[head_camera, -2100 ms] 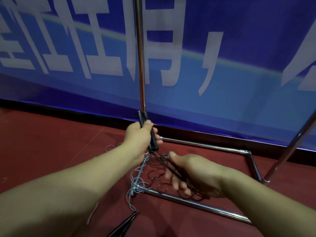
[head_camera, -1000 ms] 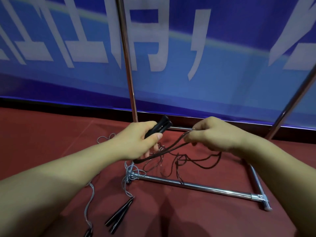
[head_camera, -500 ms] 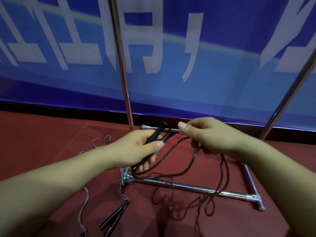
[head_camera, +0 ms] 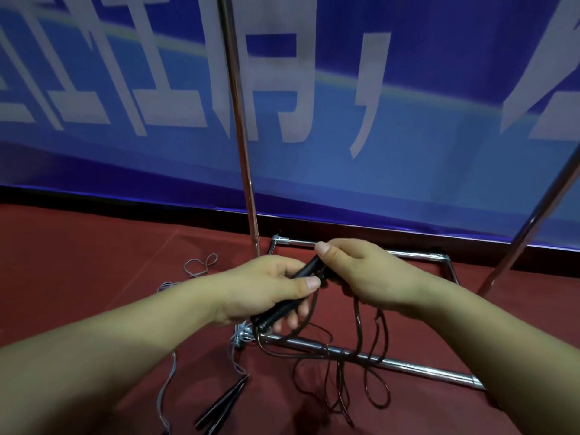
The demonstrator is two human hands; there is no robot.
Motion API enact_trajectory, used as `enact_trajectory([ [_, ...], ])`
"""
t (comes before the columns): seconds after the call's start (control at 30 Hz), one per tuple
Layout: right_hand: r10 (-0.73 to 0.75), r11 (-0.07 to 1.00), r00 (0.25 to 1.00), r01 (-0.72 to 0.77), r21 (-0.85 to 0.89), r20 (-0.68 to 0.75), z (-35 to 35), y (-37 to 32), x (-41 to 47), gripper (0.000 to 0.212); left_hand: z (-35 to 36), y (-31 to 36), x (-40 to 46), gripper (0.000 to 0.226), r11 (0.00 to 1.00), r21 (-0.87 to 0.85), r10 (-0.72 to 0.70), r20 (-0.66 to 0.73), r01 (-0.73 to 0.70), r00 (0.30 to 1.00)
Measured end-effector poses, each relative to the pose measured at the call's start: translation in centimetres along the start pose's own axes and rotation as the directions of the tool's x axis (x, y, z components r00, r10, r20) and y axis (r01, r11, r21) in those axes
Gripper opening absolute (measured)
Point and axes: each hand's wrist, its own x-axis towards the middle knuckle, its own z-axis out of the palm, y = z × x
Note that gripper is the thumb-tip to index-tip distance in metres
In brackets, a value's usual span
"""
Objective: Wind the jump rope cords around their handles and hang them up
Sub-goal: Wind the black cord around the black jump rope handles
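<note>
Left hand: our left hand [head_camera: 266,290] grips the black handles [head_camera: 287,298], held above the floor.
Right hand: our right hand [head_camera: 361,274] has closed in from half a second ago, pinching the dark cord [head_camera: 357,324] at the handle tips.
Meaning: we judge a wrap is starting; most cord lies loose.

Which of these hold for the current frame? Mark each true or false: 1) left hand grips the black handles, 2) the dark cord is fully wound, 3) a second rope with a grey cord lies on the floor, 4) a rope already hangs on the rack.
1) The left hand grips the black handles: true.
2) The dark cord is fully wound: false, it hangs in loose loops over the rack base bar and onto the red floor.
3) A second rope with a grey cord lies on the floor: true.
4) A rope already hangs on the rack: false, none shows on the visible poles.
</note>
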Motion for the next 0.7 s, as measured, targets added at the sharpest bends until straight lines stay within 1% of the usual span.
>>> enact_trajectory([
  [0.07,-0.003,0.999,1.0,0.003,0.033,0.013,-0.3,0.2,0.0,0.038,-0.4,-0.2,-0.1,0.022,0.992,-0.114,-0.045,0.018,0.047,0.999],
  [0.17,0.017,0.996,1.0,-0.018,0.083,0.012,-0.9,0.6,0.0,0.036,-1.1,-0.3,-0.5,0.042,0.968,-0.215,-0.127,0.017,0.127,0.992],
  [0.23,0.03,0.992,1.0,-0.029,0.124,-0.002,-1.1,0.8,-0.1,0.036,-1.5,-0.3,-0.5,0.054,0.931,-0.326,-0.16,0.036,0.163,0.986],
  [0.3,0.014,0.996,0.999,-0.011,0.089,-0.034,-1.2,0.8,-0.1,0.038,-1.6,-0.2,-0.5,0.058,0.894,-0.415,-0.159,0.066,0.172,0.985],
  [0.37,-0.015,1.0,0.998,0.016,0.015,-0.066,-1.2,0.8,-0.1,0.039,-1.4,-0.1,-0.6,0.051,0.884,-0.433,-0.152,0.082,0.173,0.985],
  [0.5,-0.019,1.0,0.993,0.017,-0.024,-0.116,-1.1,0.8,0.1,0.037,-1.1,0.0,-0.6,0.03,0.895,-0.432,-0.084,0.075,0.108,0.994],
  [0.57,-0.047,0.996,0.988,0.036,-0.076,-0.149,-1.1,0.8,0.1,0.035,-1.0,0.0,-0.5,0.024,0.909,-0.408,-0.054,0.071,0.078,0.996],
  [0.7,-0.062,0.991,0.983,0.04,-0.124,-0.175,-1.0,0.6,0.2,0.03,-0.8,0.0,-0.3,0.012,0.937,-0.345,-0.054,0.018,0.057,0.998],
])
